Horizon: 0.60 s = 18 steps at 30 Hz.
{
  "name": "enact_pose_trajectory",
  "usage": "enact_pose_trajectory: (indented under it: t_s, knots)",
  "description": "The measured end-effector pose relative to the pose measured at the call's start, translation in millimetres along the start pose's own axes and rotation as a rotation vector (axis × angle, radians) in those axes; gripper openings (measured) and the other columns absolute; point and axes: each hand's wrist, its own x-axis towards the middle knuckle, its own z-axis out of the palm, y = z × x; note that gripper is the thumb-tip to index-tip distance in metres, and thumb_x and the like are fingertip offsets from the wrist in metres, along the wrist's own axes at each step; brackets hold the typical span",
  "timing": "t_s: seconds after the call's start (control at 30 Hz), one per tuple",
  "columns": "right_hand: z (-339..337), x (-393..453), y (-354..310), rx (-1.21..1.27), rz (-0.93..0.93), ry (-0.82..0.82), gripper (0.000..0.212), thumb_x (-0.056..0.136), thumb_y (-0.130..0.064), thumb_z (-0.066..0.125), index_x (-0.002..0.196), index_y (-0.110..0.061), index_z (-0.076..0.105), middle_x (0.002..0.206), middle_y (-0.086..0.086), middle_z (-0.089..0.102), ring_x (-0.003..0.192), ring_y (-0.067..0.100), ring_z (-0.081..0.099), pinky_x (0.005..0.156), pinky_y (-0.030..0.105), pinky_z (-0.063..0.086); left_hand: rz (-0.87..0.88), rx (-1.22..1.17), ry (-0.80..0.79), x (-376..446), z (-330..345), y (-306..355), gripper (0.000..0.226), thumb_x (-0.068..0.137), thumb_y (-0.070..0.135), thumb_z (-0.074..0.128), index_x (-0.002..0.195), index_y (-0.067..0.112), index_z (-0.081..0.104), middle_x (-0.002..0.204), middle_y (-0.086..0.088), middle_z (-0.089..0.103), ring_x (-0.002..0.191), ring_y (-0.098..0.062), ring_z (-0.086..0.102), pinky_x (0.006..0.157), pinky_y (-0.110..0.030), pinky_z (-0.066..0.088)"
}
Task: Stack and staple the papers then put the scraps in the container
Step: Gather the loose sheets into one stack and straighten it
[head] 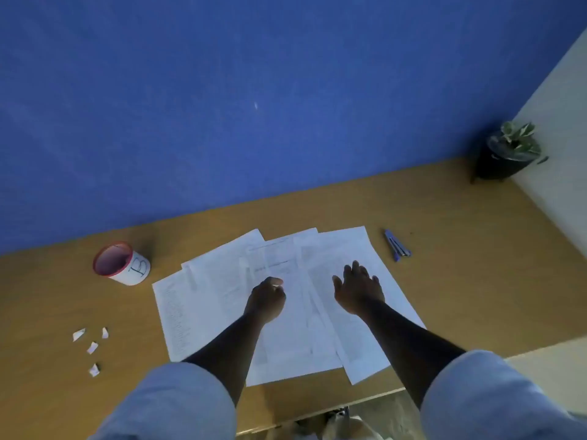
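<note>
Several white printed papers (219,281) lie fanned and overlapping in the middle of the wooden desk (460,249). My left hand (265,300) hovers over the middle sheets with its fingers curled in, holding nothing. My right hand (359,289) is spread flat over the rightmost sheet, fingers apart. A blue stapler (397,245) lies on the desk to the right of the papers, beyond my right hand. Several small white paper scraps (92,347) are scattered at the desk's left front. A white container with a red rim (122,263) stands left of the papers, marked with a letter B.
A blue partition wall (254,106) rises behind the desk. A small potted plant in a black pot (505,154) stands at the far right corner beside a pale side panel. The desk's front edge runs just below the papers.
</note>
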Motion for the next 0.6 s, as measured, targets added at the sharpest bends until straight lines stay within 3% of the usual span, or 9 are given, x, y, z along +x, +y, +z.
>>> enact_pose_trajectory:
  t_s: [0.13,0.27,0.47,0.53,0.6]
  knots:
    - [8,0,5,0.026,0.083,-0.114,0.065,0.101,-0.050,0.024,0.152,-0.010,0.022,0.163,0.014,0.009,0.148,0.033,0.019,0.117,0.054,0.021,-0.079,-0.050,-0.122,7,17,-5,0.042,0.099,0.017,0.042,0.140,0.015,0.051,0.144,-0.007,0.054,0.123,-0.023,0.056,0.097,-0.029,0.050]
    - [17,1,6,0.075,0.139,-0.231,0.068,0.101,-0.052,0.026,0.154,-0.012,0.011,0.163,0.015,-0.003,0.150,0.035,0.006,0.117,0.059,0.012,-0.143,-0.108,-0.207,13,30,-5,0.049,0.095,0.012,0.049,0.144,0.011,0.046,0.141,-0.011,0.054,0.123,-0.026,0.058,0.104,-0.032,0.048]
    - [24,8,-2,0.228,0.169,-0.264,0.069,0.101,-0.047,0.033,0.155,-0.012,0.008,0.162,0.019,-0.010,0.149,0.040,-0.003,0.119,0.055,0.015,-0.230,-0.289,-0.218,24,42,-6,0.056,0.088,0.020,0.058,0.143,0.011,0.048,0.139,-0.009,0.055,0.124,-0.026,0.057,0.109,-0.038,0.046]
    - [24,11,-4,0.257,0.176,-0.279,0.070,0.100,-0.048,0.033,0.155,-0.012,0.008,0.161,0.020,-0.010,0.148,0.041,-0.002,0.118,0.054,0.020,-0.248,-0.340,-0.214,24,45,-3,0.040,0.088,0.020,0.059,0.126,0.009,0.060,0.130,-0.011,0.061,0.114,-0.023,0.062,0.103,-0.035,0.050]
    - [25,13,-6,0.255,0.181,-0.283,0.071,0.100,-0.049,0.032,0.155,-0.012,0.008,0.161,0.021,-0.008,0.148,0.042,0.001,0.118,0.052,0.023,-0.264,-0.391,-0.200,24,47,0,0.012,0.088,0.016,0.060,0.098,0.009,0.064,0.119,-0.018,0.066,0.105,-0.024,0.066,0.090,-0.029,0.052]
